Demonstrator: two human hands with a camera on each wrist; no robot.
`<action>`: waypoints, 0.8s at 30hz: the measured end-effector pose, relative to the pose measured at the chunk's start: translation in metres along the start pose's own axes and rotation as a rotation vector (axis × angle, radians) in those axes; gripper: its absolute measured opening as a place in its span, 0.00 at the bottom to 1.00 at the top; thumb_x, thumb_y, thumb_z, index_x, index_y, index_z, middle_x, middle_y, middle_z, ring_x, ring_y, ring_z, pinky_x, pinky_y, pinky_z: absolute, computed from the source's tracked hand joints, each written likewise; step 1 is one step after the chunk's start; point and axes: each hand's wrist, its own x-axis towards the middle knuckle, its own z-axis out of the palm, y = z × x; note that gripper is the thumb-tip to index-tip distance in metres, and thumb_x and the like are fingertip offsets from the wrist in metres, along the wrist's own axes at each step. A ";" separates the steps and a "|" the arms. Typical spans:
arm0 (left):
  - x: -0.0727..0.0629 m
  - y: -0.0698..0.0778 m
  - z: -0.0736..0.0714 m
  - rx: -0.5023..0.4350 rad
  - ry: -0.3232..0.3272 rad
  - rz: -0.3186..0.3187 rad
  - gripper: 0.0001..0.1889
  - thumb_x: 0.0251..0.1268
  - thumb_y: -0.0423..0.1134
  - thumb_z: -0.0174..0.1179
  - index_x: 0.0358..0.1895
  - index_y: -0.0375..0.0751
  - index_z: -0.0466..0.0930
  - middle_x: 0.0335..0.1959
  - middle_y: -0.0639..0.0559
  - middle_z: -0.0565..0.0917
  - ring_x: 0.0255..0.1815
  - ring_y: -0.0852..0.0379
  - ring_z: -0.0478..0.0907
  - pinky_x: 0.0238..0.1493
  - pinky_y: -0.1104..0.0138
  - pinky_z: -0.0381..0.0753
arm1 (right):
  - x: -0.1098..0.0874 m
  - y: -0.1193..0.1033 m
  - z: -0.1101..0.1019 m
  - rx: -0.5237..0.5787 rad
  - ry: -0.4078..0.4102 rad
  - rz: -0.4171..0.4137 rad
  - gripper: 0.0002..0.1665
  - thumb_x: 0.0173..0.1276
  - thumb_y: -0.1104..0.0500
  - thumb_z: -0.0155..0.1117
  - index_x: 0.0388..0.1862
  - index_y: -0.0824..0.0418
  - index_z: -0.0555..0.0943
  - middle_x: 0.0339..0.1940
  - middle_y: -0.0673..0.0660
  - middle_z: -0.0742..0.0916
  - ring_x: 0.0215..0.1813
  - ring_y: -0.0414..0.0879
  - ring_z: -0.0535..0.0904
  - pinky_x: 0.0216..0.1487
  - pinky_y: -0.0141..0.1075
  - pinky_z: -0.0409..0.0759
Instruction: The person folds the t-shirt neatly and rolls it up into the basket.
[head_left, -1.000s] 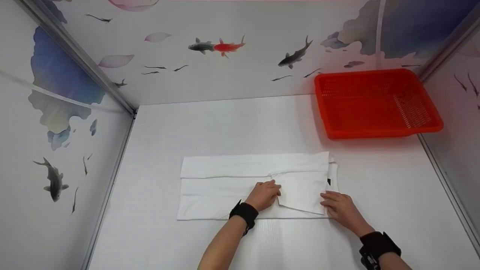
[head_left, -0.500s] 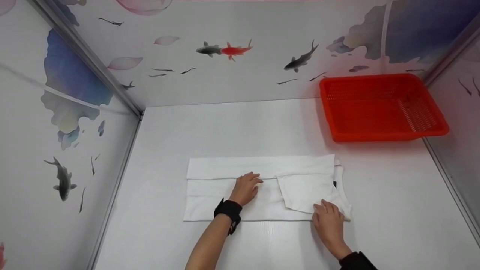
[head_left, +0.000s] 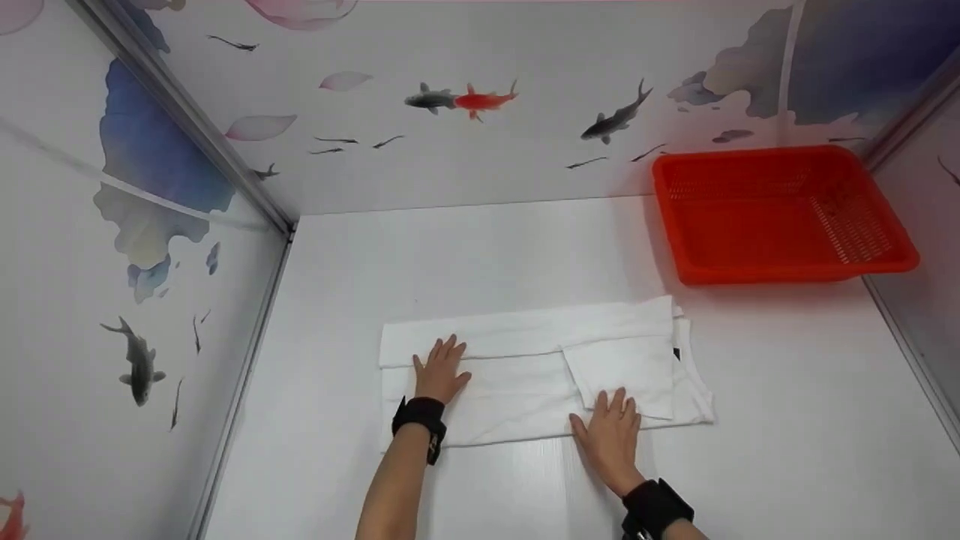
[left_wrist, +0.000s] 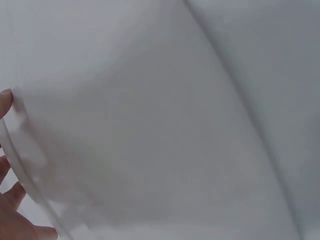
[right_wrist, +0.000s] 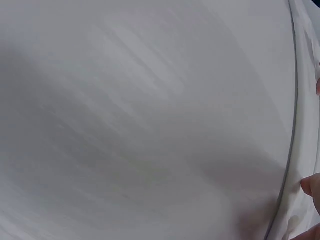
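Lower centre, the left hand (head_left: 441, 373) and right hand (head_left: 611, 437), fingers spread, gripping nothing, rest on folded white cloth (head_left: 517, 386); a red basket (head_left: 799, 274) stands apart, upper right, near a fish-patterned wall (head_left: 525, 161).

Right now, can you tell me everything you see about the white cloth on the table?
The white cloth looks like soft, plain fabric, maybe a shirt. It lies flat on the white table, folded into a long strip, with a fold edge running lengthwise. A smaller flap lies on top toward the right end, where a little black patch shows. Both hands touch it: the left hand near its left end, the right hand at the flap's near edge.
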 end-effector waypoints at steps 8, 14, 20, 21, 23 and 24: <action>-0.016 -0.020 -0.009 0.016 0.047 -0.007 0.27 0.63 0.39 0.65 0.64 0.34 0.73 0.69 0.37 0.68 0.70 0.37 0.62 0.64 0.30 0.49 | 0.051 -0.003 0.002 -0.018 -0.297 0.017 0.57 0.61 0.39 0.67 0.66 0.85 0.60 0.67 0.86 0.59 0.70 0.80 0.52 0.60 0.77 0.49; -0.027 -0.022 -0.011 0.099 0.089 0.005 0.26 0.60 0.41 0.68 0.61 0.37 0.77 0.64 0.38 0.73 0.64 0.39 0.68 0.63 0.35 0.59 | 0.095 0.009 -0.002 0.014 -0.483 -0.025 0.60 0.62 0.39 0.67 0.73 0.79 0.52 0.74 0.80 0.50 0.75 0.74 0.41 0.60 0.78 0.35; -0.040 -0.013 -0.004 0.185 0.102 0.087 0.25 0.57 0.44 0.71 0.58 0.40 0.80 0.54 0.41 0.76 0.53 0.44 0.72 0.45 0.52 0.75 | 0.122 0.025 -0.007 -0.074 -0.466 -0.075 0.57 0.60 0.39 0.68 0.75 0.71 0.57 0.74 0.78 0.53 0.75 0.74 0.43 0.61 0.77 0.33; -0.042 -0.010 -0.003 0.194 0.093 0.097 0.25 0.57 0.44 0.71 0.58 0.41 0.80 0.52 0.41 0.75 0.51 0.45 0.72 0.42 0.54 0.75 | 0.125 0.027 -0.008 -0.096 -0.448 -0.081 0.56 0.60 0.39 0.68 0.74 0.71 0.58 0.74 0.78 0.53 0.75 0.74 0.44 0.61 0.77 0.34; -0.046 -0.002 0.000 0.202 0.064 0.111 0.25 0.57 0.44 0.71 0.58 0.41 0.80 0.50 0.43 0.75 0.49 0.47 0.72 0.40 0.56 0.76 | 0.131 0.031 -0.010 -0.150 -0.412 -0.090 0.53 0.61 0.40 0.68 0.74 0.70 0.60 0.73 0.78 0.55 0.75 0.73 0.46 0.62 0.76 0.36; -0.049 0.002 0.001 0.204 0.042 0.119 0.25 0.57 0.45 0.70 0.58 0.41 0.80 0.49 0.43 0.74 0.48 0.48 0.72 0.39 0.58 0.76 | 0.133 0.033 -0.011 -0.176 -0.395 -0.089 0.52 0.62 0.41 0.67 0.74 0.69 0.61 0.73 0.79 0.56 0.75 0.73 0.46 0.63 0.76 0.37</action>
